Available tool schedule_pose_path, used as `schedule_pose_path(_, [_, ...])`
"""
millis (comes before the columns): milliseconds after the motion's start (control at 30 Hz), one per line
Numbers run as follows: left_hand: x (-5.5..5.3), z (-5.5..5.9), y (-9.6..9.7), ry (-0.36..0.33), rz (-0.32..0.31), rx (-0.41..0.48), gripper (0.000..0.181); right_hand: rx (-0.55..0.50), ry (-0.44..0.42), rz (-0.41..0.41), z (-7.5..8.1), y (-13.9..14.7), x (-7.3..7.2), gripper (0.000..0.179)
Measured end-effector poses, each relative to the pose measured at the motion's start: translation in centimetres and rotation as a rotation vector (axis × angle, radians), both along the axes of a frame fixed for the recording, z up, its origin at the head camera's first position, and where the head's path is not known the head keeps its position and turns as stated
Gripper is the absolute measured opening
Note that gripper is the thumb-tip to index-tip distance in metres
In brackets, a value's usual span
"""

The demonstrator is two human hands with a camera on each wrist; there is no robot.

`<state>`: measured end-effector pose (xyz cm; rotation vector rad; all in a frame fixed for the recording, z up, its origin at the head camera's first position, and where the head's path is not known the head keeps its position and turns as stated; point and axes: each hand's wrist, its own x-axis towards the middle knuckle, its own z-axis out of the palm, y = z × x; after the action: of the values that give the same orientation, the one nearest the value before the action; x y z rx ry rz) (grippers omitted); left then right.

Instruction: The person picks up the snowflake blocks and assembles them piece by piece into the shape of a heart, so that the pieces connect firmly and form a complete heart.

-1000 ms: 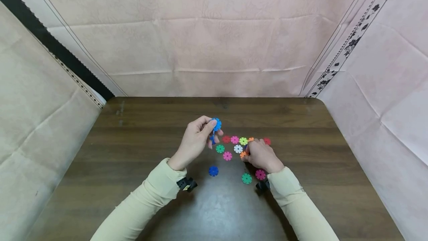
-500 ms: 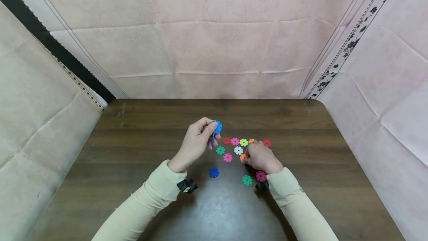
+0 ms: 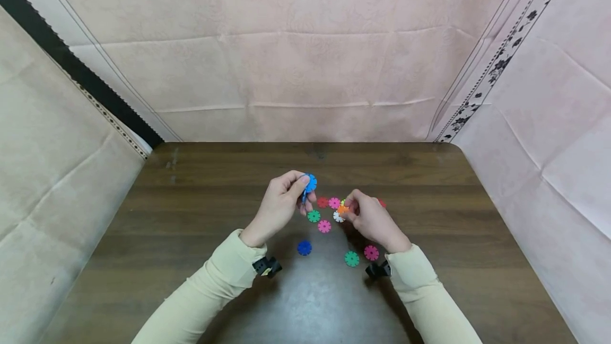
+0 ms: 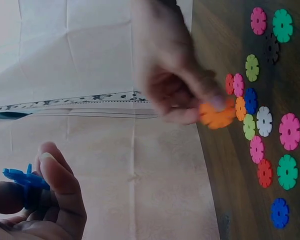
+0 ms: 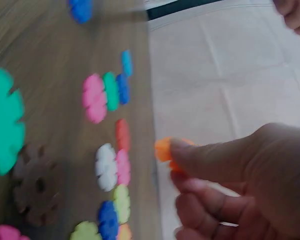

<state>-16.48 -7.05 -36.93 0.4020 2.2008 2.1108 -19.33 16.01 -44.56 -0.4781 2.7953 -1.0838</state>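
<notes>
My left hand (image 3: 279, 201) pinches blue notched interlocking discs (image 3: 311, 182) between thumb and fingers, raised over the far part of the table. In the left wrist view, one blue piece (image 4: 25, 177) sits crosswise to another. My right hand (image 3: 374, 219) pinches an orange notched disc (image 4: 216, 117) between thumb and fingertips, lifted off the wood. Beneath it lie a white disc (image 4: 264, 121), a second orange disc (image 4: 240, 108) and a dark blue disc (image 4: 250, 101). In the head view, the right hand covers some of these.
More notched discs lie flat on the wooden table (image 3: 215, 280): a green disc (image 3: 351, 258), a magenta disc (image 3: 371, 253) and a blue disc (image 3: 304, 248) nearer the body. A brown disc (image 5: 37, 185) shows in the right wrist view. Pale cloth (image 3: 296, 84) hangs behind the table.
My right hand has picked the orange disc up off the table and moved it slightly up and left. The left hand stays nearly in place, with the blue discs turning slightly in its fingers.
</notes>
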Motion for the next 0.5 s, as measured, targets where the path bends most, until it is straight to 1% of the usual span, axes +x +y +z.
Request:
schedule_pose_path(67, [0.0,0.0,-0.1,0.005,0.001,0.002,0.022,-0.076,0.045,0.002,0.7,-0.4,0.3,0.022])
schedule_pose_path(200, [0.1,0.1,-0.2,0.013,-0.008,0.006,0.023,-0.222,0.174,-0.01,2.1,-1.2,0.9,0.018])
schedule_pose_path(267, [0.0,0.1,-0.2,0.016,-0.013,0.005,0.023,-0.268,0.23,-0.016,2.6,-1.4,1.2,0.016])
schedule_pose_path(333, [0.0,0.0,-0.1,0.014,-0.014,-0.004,0.022,-0.313,0.25,-0.018,3.0,-1.5,1.5,0.016])
schedule_pose_path(500, [-0.1,-0.3,0.0,-0.007,-0.016,-0.015,0.022,-0.386,0.26,-0.022,3.6,-1.7,2.1,0.016])
